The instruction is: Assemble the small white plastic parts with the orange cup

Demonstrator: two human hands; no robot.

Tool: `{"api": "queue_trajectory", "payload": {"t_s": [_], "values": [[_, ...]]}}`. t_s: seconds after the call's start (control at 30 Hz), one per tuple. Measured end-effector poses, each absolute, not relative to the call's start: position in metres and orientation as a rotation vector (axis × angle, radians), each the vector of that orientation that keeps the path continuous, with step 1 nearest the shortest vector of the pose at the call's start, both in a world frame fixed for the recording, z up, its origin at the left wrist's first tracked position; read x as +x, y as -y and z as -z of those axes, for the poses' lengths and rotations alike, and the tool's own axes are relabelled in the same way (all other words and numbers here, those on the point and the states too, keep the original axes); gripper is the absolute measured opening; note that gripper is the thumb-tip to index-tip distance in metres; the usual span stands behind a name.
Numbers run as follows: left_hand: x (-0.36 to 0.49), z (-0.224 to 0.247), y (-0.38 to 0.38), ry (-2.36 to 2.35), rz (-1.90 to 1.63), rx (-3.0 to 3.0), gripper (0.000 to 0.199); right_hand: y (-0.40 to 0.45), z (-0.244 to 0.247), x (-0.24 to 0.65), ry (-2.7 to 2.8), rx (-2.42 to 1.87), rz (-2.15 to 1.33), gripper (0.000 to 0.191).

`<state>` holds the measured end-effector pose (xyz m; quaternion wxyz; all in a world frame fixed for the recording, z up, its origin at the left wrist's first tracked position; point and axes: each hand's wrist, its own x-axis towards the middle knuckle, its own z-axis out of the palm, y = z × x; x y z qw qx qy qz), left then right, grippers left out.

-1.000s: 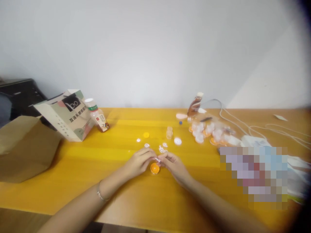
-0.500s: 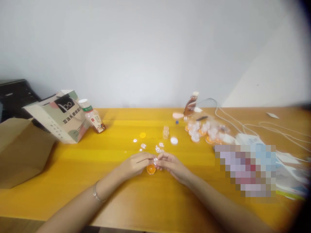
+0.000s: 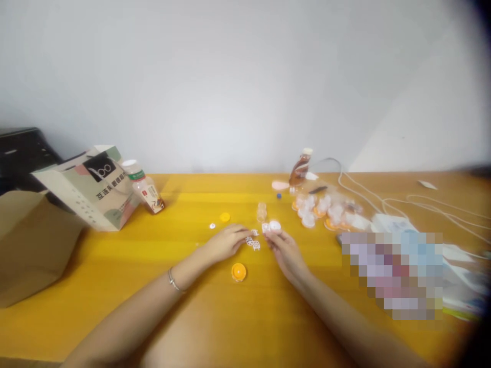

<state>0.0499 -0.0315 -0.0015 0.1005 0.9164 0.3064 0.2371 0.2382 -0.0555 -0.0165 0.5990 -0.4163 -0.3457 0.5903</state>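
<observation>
My left hand (image 3: 229, 242) reaches over the table with its fingers drawn together. Its fingertips meet the edge of a small white openwork piece (image 3: 255, 233). More such pieces, one with round cut-outs (image 3: 256, 245), lie just below the fingertips. My right hand (image 3: 287, 253) pinches a small white piece (image 3: 265, 228) between thumb and fingers. A round white cap (image 3: 275, 226) sits right behind those fingertips. Nearer to me, between the forearms, stands an orange round cup-like part (image 3: 238, 272), touched by neither hand. A small clear container (image 3: 261, 211) is beyond the hands.
A yellow disc (image 3: 224, 217) and small white disc (image 3: 212, 226) lie behind my left hand. Several clear and orange parts (image 3: 308, 217) cluster at right, by a brown bottle (image 3: 300, 168) and cables (image 3: 368, 193). Left are a paper bag (image 3: 111, 204), labelled bottle (image 3: 148, 191) and brown bag (image 3: 34, 250).
Both hands have moved apart and farther from me, leaving the orange part uncovered. The right hand has carried its white piece toward the cap; the left now reaches the loose white pieces.
</observation>
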Motion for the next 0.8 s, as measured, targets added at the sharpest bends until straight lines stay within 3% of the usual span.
{"api": "queue_trajectory", "payload": {"t_s": [0.33,0.57,0.8], "values": [[0.043,0.018,0.03,-1.033,-0.718,2.816,0.023,0.065,0.011,0.231,0.784,-0.992,-1.441,0.024],[0.047,0.006,0.038,-1.202,-0.75,2.729,0.021,0.063,0.012,0.232,0.742,-0.978,-1.398,0.017],[0.063,0.001,0.042,-0.875,-0.523,2.908,0.025,0.064,0.011,0.231,0.741,-0.954,-1.434,0.018]]}}
